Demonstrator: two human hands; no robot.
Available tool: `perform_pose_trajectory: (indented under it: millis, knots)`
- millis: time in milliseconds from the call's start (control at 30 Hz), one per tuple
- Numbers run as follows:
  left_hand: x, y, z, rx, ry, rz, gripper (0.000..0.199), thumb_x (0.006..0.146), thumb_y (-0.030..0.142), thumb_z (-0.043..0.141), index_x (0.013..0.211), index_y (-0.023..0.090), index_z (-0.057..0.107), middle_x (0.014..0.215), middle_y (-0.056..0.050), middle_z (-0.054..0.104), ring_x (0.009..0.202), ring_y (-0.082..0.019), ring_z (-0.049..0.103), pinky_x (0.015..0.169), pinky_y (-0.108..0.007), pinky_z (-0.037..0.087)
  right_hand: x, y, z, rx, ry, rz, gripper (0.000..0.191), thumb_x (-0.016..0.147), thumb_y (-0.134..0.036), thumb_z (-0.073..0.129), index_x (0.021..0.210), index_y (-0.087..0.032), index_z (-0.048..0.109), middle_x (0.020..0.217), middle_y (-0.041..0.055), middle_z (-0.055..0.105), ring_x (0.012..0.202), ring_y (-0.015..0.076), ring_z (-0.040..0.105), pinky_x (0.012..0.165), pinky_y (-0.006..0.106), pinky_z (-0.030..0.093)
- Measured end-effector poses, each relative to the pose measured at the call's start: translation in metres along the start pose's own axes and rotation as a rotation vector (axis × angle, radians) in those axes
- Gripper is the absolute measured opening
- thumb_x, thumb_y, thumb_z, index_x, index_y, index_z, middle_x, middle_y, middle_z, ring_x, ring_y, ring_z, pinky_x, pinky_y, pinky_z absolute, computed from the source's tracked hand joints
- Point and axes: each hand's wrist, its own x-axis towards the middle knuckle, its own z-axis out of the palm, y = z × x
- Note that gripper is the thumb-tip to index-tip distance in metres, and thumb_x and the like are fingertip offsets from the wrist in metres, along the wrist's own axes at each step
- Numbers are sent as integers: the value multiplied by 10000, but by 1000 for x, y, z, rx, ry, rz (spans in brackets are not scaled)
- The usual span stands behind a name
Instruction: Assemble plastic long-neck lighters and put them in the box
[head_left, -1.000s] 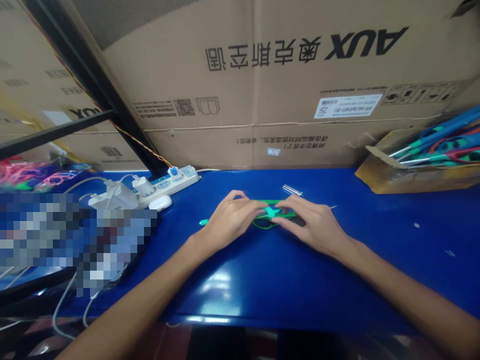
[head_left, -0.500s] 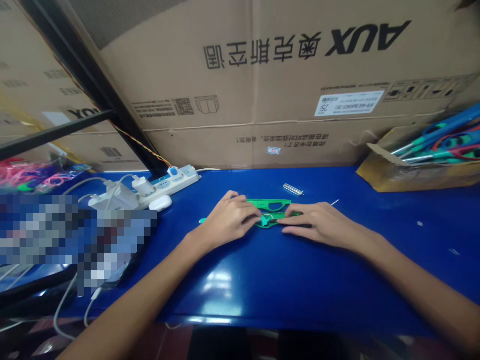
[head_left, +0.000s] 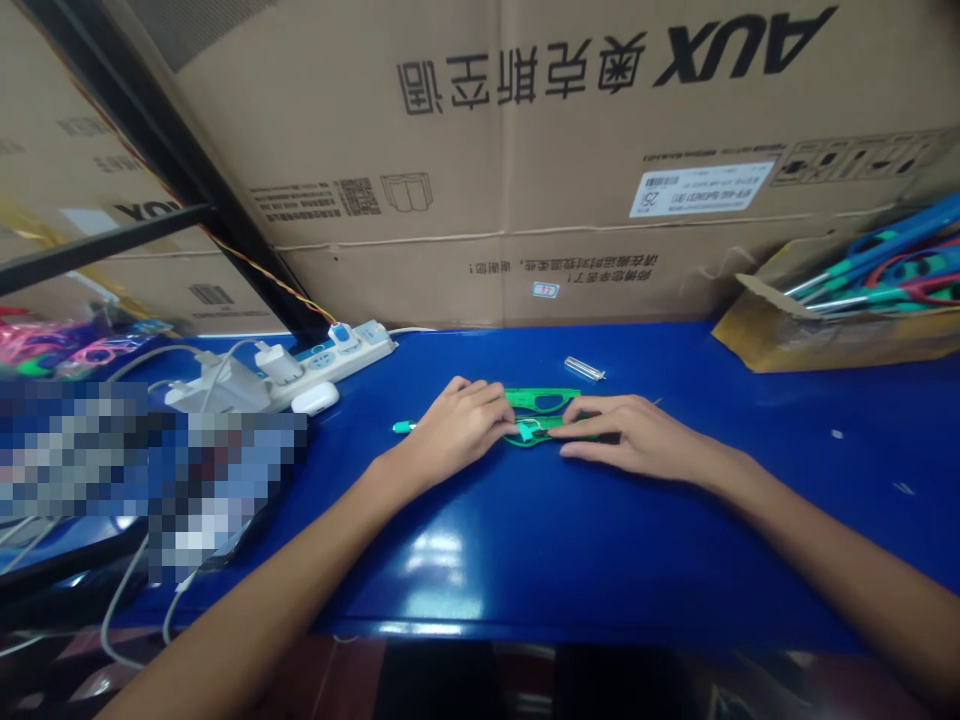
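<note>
My left hand (head_left: 466,425) has its fingers curled down and closed on the left part of a green plastic casing half (head_left: 517,441) lying on the blue table. Inside this half are a small teal part (head_left: 526,432), a thin pale wire and something dark. My right hand (head_left: 637,432) presses its fingertips on the right part of the same half, its thumb lower and a little apart. Just behind lies a second green casing half (head_left: 523,398) with an oval opening. Left of my left hand a teal-ended piece (head_left: 403,427) sticks out; my hand hides the rest.
A silver metal piece (head_left: 585,369) lies behind the casing. At left are a white power strip (head_left: 360,350) with plugs, a white earbud case (head_left: 315,398) and cables. A cardboard box (head_left: 757,335) of coloured tools stands right. A large carton (head_left: 450,215) forms the back.
The view has shifted slightly. Both hands stay at the green casing half, with only small finger movement; the teal part sits a little differently between my fingers.
</note>
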Motion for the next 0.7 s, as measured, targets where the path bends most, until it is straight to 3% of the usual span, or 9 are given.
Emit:
perform_pose_trajectory:
  millis: [333, 533, 700]
  knots:
    - [0, 3, 3, -35, -11, -32, 135, 1016, 269, 548, 963, 186, 643, 964, -23, 672, 921, -194, 604, 817, -328, 324, 0, 0, 0, 31, -8, 0, 330, 979, -476, 550, 1206, -313, 726, 1173, 29, 693, 935, 171, 670, 789, 312, 495]
    - [0, 4, 7, 0, 12, -51, 235, 1058, 285, 449, 960, 163, 624, 936, -44, 667, 876, -189, 613, 793, -324, 334, 2, -1, -1, 61, -28, -7, 336, 987, -491, 526, 1138, -301, 758, 1117, 29, 709, 845, 161, 666, 731, 302, 477]
    - [1, 4, 6, -3, 31, -46, 219, 1049, 306, 476, 967, 167, 624, 943, -37, 664, 883, -192, 613, 784, -322, 334, 1, 1, 1, 89, -13, -8, 337, 977, -488, 545, 1169, -298, 745, 1141, 37, 705, 925, 178, 668, 788, 313, 489]
